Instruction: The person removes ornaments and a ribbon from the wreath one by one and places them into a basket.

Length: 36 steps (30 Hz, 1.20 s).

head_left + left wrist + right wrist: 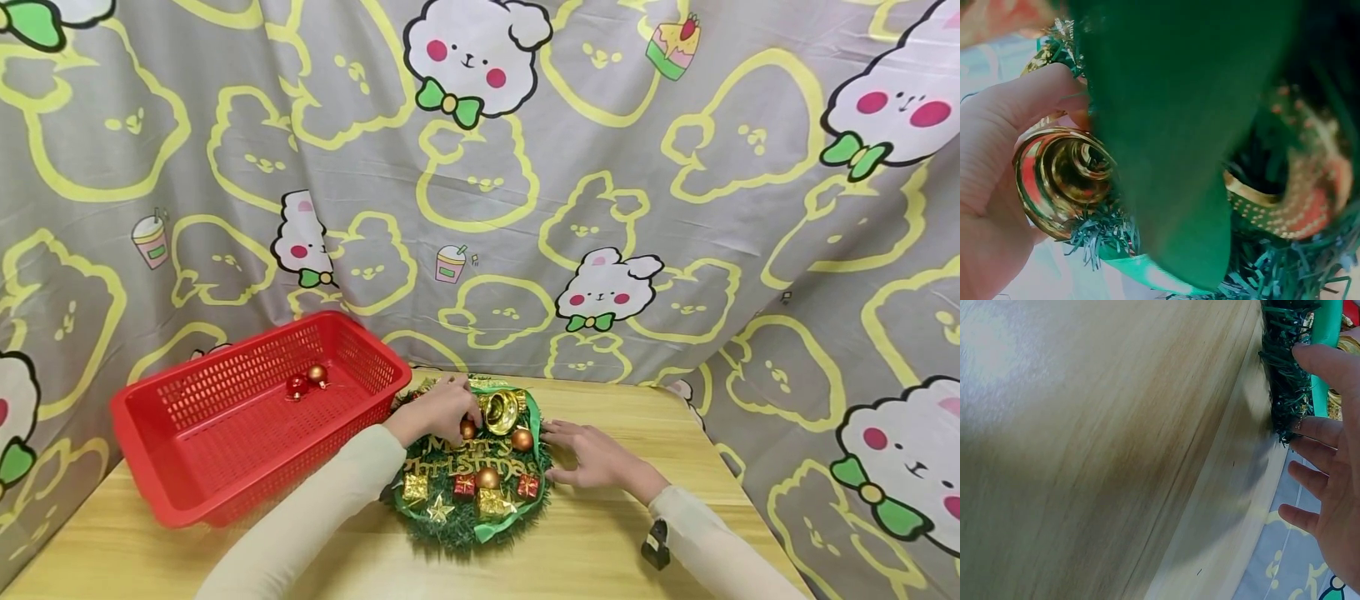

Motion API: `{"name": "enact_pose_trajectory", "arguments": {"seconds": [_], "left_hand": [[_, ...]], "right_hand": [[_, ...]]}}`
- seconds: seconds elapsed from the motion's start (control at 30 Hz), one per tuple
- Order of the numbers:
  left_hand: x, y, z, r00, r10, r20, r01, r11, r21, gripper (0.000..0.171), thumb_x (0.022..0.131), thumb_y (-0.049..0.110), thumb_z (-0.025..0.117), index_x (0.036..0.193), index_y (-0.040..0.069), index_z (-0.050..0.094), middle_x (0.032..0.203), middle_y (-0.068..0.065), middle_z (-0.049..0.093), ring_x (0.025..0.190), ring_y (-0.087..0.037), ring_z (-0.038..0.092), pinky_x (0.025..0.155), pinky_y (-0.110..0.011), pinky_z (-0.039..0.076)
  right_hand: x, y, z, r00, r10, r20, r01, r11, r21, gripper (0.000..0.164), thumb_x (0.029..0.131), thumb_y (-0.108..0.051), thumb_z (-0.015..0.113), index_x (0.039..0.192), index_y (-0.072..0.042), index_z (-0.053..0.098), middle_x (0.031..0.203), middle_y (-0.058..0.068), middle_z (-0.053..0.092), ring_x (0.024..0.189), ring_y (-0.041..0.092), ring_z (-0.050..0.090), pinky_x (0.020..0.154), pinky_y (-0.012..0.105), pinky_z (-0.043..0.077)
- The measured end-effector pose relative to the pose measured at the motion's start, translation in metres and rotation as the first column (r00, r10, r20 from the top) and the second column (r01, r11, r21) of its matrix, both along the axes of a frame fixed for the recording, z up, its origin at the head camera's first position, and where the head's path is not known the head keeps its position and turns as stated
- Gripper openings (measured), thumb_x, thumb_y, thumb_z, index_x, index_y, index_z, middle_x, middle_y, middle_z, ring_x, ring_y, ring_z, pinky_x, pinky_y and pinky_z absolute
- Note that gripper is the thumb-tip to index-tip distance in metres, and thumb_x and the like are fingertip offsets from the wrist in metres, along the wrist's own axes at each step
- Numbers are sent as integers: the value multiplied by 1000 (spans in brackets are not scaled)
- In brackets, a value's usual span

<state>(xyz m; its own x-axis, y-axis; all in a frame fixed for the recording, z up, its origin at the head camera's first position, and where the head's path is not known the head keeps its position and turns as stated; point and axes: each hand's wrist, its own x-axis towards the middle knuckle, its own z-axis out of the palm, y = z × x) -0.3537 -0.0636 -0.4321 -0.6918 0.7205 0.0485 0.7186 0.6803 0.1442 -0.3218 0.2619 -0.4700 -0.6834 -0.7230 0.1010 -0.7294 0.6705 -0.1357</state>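
Observation:
A green tinsel Christmas wreath (450,537) lies on the table, with gold "Merry Christmas" lettering (468,469), small gift boxes, copper balls and a green ribbon (534,417). At its upper part my left hand (442,410) reaches in with curled fingers and pinches a copper ball (468,429). Right beside those fingers sits a gold bell (501,412), its mouth also seen in the left wrist view. Green ribbon hides much of that close view. My right hand (596,454), fingers spread, touches the wreath's right edge with thumb and fingertips.
A red plastic basket (262,454) stands left of the wreath, holding a red ball (297,385) and a copper ball (317,372). Behind the wooden table (622,533) hangs a grey patterned curtain (495,317).

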Motion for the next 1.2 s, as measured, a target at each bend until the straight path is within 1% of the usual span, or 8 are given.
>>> {"name": "enact_pose_trajectory", "arguments": {"seconds": [0.17,0.3,0.5,0.67,0.87,1.1,1.2], "left_hand": [[-1,2,-1,999,-16,-27,16,1000,-21,29,73,14,86,98,28,83,107,14,73,104,-17,46,96,-44,35],[-3,0,-3,999,-22,-38,21,1000,-17,29,73,15,87,99,28,83,105,14,71,105,-17,46,100,-46,35],[-3,-5,-4,998,-36,-59,37,999,26,30,73,19,87,101,29,82,107,10,72,109,-19,48,104,-53,37],[-2,-8,-1,995,-49,-91,53,998,40,32,73,22,87,104,29,81,111,8,73,113,-21,51,103,-52,39],[1,-10,5,995,-43,-95,52,995,89,31,77,25,87,107,27,81,114,6,74,111,-21,51,102,-49,39],[3,-11,5,994,-30,-104,43,991,128,32,78,27,84,110,28,80,112,7,72,106,-18,49,97,-44,38],[4,-11,5,993,-25,-114,40,990,134,33,78,27,83,111,27,79,114,5,71,105,-18,50,96,-44,39]], "right_hand": [[1,0,1,1000,-2,-2,2,1000,6,71,93,-55,65,140,-3,59,152,19,51,139,43,50,112,57,41],[2,-1,2,1000,2,-8,-2,1000,9,70,93,-53,66,140,-3,59,152,19,51,139,42,51,112,56,42],[3,-2,3,1000,-5,0,5,1000,9,70,93,-54,66,140,-3,59,152,19,51,139,42,50,112,57,41],[3,-2,4,1000,2,-5,-2,1000,6,70,93,-53,66,140,-2,60,151,20,52,138,43,50,112,57,41],[3,-2,5,1000,7,-10,-7,1000,3,69,91,-50,69,139,-1,60,150,21,52,137,43,51,111,57,42],[4,-3,6,1000,17,-16,-17,1000,2,67,91,-48,70,138,-1,61,150,21,53,137,43,52,110,56,43],[3,-2,6,1000,19,-22,-19,1000,4,67,91,-48,70,138,0,61,150,21,53,137,42,52,110,55,44]]}}
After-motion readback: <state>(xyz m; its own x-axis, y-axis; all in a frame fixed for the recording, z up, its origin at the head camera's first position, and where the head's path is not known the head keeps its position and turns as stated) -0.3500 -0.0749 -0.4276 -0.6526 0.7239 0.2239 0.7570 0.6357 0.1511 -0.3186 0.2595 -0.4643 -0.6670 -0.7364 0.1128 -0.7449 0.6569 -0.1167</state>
